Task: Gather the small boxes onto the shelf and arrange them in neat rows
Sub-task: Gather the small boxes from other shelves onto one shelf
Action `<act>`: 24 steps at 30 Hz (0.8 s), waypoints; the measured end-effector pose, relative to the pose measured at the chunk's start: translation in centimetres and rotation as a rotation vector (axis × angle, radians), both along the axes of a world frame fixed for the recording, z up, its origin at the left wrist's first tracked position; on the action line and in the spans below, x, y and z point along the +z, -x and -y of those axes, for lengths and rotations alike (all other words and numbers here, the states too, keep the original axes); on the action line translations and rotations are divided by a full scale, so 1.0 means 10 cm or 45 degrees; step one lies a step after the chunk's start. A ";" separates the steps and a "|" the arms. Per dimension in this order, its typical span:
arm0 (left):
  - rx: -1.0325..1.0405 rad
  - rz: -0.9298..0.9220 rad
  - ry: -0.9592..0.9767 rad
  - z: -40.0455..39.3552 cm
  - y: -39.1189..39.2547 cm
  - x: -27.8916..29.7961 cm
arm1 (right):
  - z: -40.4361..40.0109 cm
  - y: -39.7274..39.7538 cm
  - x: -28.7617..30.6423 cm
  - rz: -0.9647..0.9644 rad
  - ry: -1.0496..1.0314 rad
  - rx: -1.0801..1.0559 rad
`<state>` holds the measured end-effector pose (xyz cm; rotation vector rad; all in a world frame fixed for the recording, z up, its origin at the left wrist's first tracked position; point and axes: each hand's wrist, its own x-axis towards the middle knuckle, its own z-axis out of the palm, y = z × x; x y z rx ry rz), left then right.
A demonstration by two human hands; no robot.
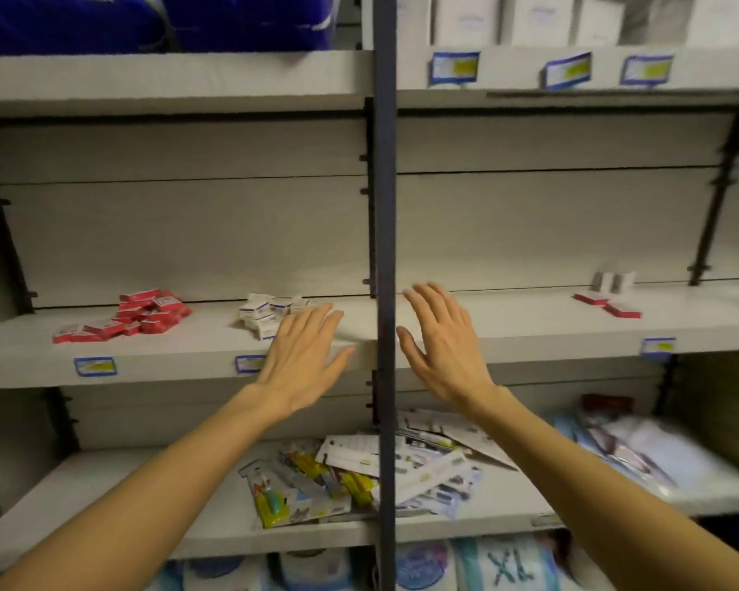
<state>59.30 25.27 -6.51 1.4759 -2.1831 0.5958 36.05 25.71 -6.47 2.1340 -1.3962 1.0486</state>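
A loose heap of small red boxes (135, 317) lies at the left of the middle shelf (167, 351). A pile of small white boxes (267, 313) sits further right. My left hand (306, 356) hovers flat and open just right of the white pile, its fingertips near it. On the other side of the dark upright post (385, 258), my right hand (444, 343) is open above the shelf's front edge, holding nothing. Two red boxes (609, 304) and a few small grey-white boxes (613, 282) rest far right on the same shelf.
Price tags (95, 366) line the shelf edges. The shelf below holds a jumble of blister packs (359, 475) and clear-wrapped goods (632, 445). White cartons (538, 19) stand on the top right shelf, blue packs (146, 19) on the top left.
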 end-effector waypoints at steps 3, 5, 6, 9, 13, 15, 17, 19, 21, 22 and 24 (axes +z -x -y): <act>-0.145 0.044 0.024 0.00 0.64 0.07 | -0.08 0.70 -0.01 0.054 -0.096 -0.153; -0.230 0.078 0.018 0.04 1.04 0.09 | -0.11 1.12 -0.03 0.061 -0.156 -0.237; -0.260 0.102 0.016 0.06 1.24 0.10 | -0.13 1.31 -0.04 0.058 -0.179 -0.278; -0.309 0.145 -0.017 0.16 1.78 0.11 | -0.14 1.80 -0.07 0.094 -0.244 -0.377; -0.364 0.139 -0.066 0.39 2.41 0.04 | -0.04 2.33 -0.17 0.146 -0.313 -0.445; -0.393 0.128 -0.094 0.54 2.70 0.00 | 0.05 2.59 -0.24 0.151 -0.336 -0.476; -0.416 0.112 -0.114 0.73 3.01 -0.03 | 0.18 2.86 -0.30 0.148 -0.341 -0.499; -0.439 0.077 -0.167 0.96 3.32 -0.03 | 0.31 3.13 -0.32 0.132 -0.346 -0.500; -0.436 0.042 -0.211 1.23 3.61 -0.02 | 0.48 3.39 -0.28 0.106 -0.349 -0.507; -0.433 0.020 -0.239 1.35 3.75 -0.01 | 0.56 3.53 -0.24 0.115 -0.358 -0.519; -0.433 0.007 -0.289 1.60 3.99 0.03 | 0.74 3.77 -0.16 0.186 -0.377 -0.568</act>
